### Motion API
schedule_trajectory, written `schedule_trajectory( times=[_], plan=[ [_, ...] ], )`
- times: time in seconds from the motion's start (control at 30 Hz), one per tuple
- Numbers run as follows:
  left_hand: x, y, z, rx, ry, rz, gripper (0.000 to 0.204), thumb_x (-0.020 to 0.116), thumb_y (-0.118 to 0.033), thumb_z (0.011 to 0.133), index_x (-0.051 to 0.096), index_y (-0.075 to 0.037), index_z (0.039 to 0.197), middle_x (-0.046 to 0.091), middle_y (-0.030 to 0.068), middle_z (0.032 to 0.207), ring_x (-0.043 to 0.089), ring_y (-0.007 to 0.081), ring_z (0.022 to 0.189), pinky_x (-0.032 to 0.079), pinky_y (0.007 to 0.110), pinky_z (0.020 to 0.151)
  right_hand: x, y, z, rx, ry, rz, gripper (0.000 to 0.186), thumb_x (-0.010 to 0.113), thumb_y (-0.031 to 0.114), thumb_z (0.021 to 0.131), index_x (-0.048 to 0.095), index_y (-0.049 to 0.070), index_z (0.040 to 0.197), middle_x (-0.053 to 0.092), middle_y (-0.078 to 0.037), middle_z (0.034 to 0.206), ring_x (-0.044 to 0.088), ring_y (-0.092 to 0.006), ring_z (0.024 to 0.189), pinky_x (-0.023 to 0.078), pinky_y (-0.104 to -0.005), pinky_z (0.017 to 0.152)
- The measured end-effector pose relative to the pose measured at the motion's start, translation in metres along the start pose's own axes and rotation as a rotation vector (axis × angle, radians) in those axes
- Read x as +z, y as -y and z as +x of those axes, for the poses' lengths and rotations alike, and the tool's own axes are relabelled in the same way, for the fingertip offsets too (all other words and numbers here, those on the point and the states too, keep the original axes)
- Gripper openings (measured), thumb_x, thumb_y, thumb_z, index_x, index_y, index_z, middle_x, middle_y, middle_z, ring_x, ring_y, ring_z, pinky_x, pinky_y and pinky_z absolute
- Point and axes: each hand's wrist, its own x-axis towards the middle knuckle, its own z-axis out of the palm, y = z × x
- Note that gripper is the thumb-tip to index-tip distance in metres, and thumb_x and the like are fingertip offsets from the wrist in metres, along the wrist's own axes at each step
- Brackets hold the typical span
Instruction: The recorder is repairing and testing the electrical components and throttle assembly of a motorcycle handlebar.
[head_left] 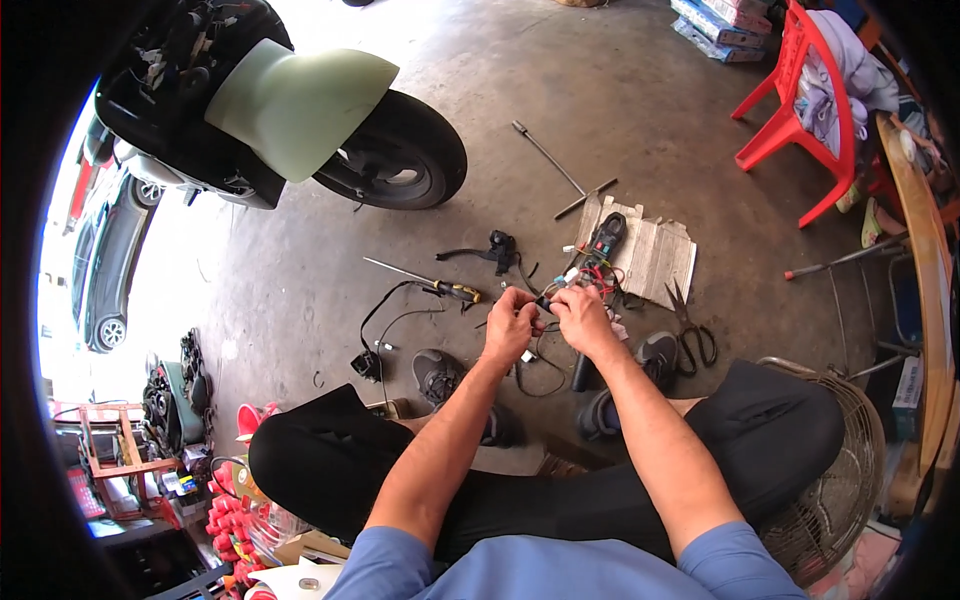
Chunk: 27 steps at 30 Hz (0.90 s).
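My left hand [512, 325] and my right hand [583, 316] meet in front of my shoes, fingers pinched around a small black part [543, 302] with thin wires near it. The fingers cover most of it, so its kind cannot be made out. Just beyond my right hand, a clamp meter [607, 238] with red leads lies on a piece of cardboard [660, 255]. A long screwdriver [455, 291] with a yellow and black handle lies left of my left hand. Scissors [692, 335] with black handles are on the floor to the right.
A scooter's front wheel [425, 160] and pale green fender [300, 105] stand at the upper left. A T-handle wrench [560, 168], a black switch-like part [500, 250] and a cabled black part [370, 362] lie on the concrete. A red chair [800, 120] stands at the right.
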Motion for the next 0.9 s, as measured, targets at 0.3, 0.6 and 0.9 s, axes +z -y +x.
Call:
schedule_trajectory(
  times=[0.3,0.6,0.9],
  plan=[
    [-0.010,-0.001,0.010,0.110,-0.047,0.320,0.017,0.064,-0.012,0.088,0.055,0.001,0.094,0.061,0.0047,0.077,0.061,0.0122,0.065,0.051,0.026,0.057,-0.001,0.021,-0.008,-0.184,-0.141,0.092,0.012,0.066,0.008,0.077,0.063,0.004,0.088,0.065,-0.011,0.087,0.055,-0.0331,0.090,0.043,-0.0422,0.082],
    [-0.011,0.008,0.002,0.249,-0.096,0.586,0.018,0.062,-0.016,0.086,0.061,0.002,0.087,0.066,0.0156,0.076,0.067,0.0255,0.067,0.051,0.036,0.063,0.004,0.032,-0.018,-0.009,-0.102,-0.041,0.020,0.071,0.014,0.074,0.063,0.006,0.090,0.066,-0.009,0.084,0.056,-0.0314,0.086,0.043,-0.0429,0.081],
    [-0.003,0.018,0.002,0.363,-0.194,0.608,0.017,0.058,-0.017,0.088,0.060,-0.001,0.092,0.065,0.0187,0.083,0.064,0.0334,0.079,0.049,0.040,0.072,0.011,0.029,-0.017,0.168,-0.054,0.078,0.019,0.063,0.020,0.078,0.065,0.008,0.093,0.068,-0.012,0.082,0.059,-0.0347,0.084,0.045,-0.0448,0.080]
  ],
)
